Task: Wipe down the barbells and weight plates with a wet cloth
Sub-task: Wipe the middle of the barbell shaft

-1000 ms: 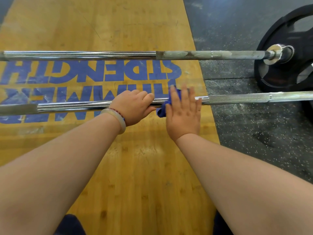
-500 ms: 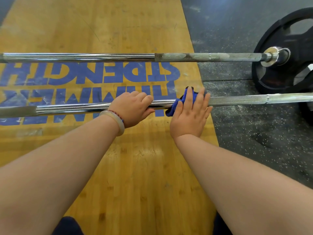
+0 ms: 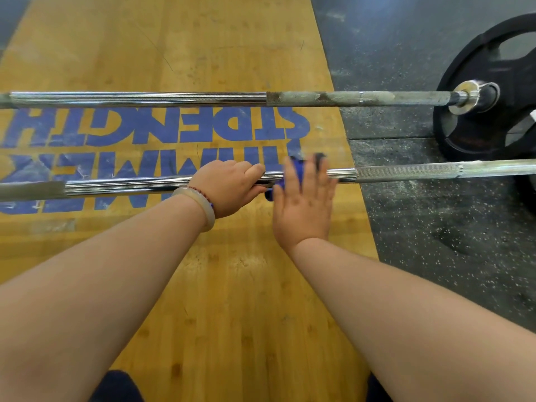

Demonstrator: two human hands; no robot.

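Two barbells: in your head view, the near barbell point(image 3: 406, 171) lies across the wooden platform point(image 3: 203, 285) under both your hands. The far barbell point(image 3: 145, 99) runs parallel beyond it, its right end through a black weight plate point(image 3: 493, 53) on the speckled rubber floor point(image 3: 435, 227).
Left hand: your left hand point(image 3: 229, 187) is curled round the near barbell's smooth stretch, steadying it.
Right hand: your right hand point(image 3: 304, 204) lies flat, fingers straight though blurred, pressing the blue cloth point(image 3: 293, 166) onto the shaft just beside the left hand.
Risk, rolling: the shaft is round, so if your left hand loosens, the bar may turn under the push.
Risk, slipping: a flat palm grips nothing, so the cloth could slide off the slick chrome or snag on the knurling.
Risk, knuckles: with your hands this close, a leftward stroke could bump them together.
Materials: polished, mirror-like chrome under your hands, then matte, finely cross-hatched knurling to the right. The far bar's knurling carries pale, chalky-looking patches that will likely need firmer rubbing. The cloth is soft and drapes over the shaft, and the plate is matte black with grip cut-outs.
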